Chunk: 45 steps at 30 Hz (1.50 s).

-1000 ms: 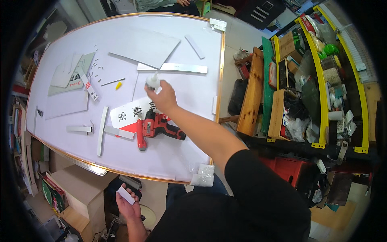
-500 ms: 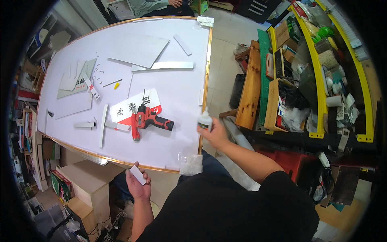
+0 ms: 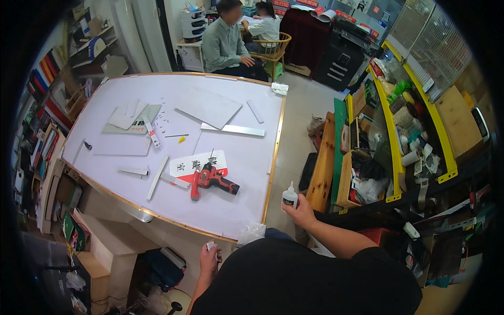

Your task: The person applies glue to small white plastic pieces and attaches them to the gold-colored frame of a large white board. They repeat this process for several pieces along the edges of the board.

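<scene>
My right hand (image 3: 301, 211) grips a small white squeeze bottle (image 3: 289, 196) with a dark label, held upright just off the right edge of the big white table (image 3: 241, 199). My left hand (image 3: 209, 259) hangs low below the table's near edge, closed around a small white block (image 3: 210, 245). A red and black cordless drill (image 3: 211, 179) lies on the table near its front, beside a white card with red corners (image 3: 197, 164).
Metal strips (image 3: 233, 129), flat white panels (image 3: 208, 107) and small brackets (image 3: 134, 171) are scattered on the table. Yellow-edged shelves (image 3: 391, 131) full of clutter stand to the right. Two people sit at the far end. Boxes and a cabinet (image 3: 97, 247) crowd the floor at left.
My right hand carried the bottle from above the drill back to the table's right edge and past it. The left hand stayed low with the white block. The view swung upward.
</scene>
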### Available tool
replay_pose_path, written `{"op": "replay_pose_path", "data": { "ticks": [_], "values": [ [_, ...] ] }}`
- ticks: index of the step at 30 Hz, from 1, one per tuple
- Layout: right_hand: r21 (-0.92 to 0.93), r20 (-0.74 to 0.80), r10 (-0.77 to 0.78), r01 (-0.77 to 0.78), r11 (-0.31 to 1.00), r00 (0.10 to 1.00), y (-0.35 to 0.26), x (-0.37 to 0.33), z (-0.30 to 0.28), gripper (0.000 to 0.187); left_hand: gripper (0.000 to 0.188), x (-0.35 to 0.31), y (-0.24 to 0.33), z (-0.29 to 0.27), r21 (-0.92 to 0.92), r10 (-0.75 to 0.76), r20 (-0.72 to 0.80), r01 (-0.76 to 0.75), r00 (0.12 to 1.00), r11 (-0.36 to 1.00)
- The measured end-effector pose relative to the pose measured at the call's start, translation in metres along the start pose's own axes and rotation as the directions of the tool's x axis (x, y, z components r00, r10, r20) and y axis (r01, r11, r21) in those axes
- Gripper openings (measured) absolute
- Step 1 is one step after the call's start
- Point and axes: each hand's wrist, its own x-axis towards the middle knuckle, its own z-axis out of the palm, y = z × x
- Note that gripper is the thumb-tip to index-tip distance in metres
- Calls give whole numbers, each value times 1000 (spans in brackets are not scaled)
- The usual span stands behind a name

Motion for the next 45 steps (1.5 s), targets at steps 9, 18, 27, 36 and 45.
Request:
{"op": "replay_pose_path", "data": {
  "ticks": [9, 18, 27, 36, 45],
  "values": [
    [-22, 43, -54, 55, 998, 998, 2, 35, 6, 46, 21, -1, 10, -34, -139, 49, -202, -79, 978, 987],
    [-54, 113, -93, 99, 994, 989, 9, 87, 4, 47, 33, -10, 7, -22, -420, 46, -305, -178, 951, 890],
    [-38, 150, -98, 105, 994, 984, 8, 107, -3, 47, 37, -8, -4, -5, -462, 3, -340, -170, 940, 871],
    [-144, 213, -14, 46, 989, 977, 32, 130, -12, 48, 38, 11, -7, 1, -488, 6, -404, -221, 915, 844],
    [-129, 181, -40, 65, 990, 983, 26, 160, -18, 53, 40, 26, -26, 11, -465, -46, -425, -174, 904, 868]
  ]
}}
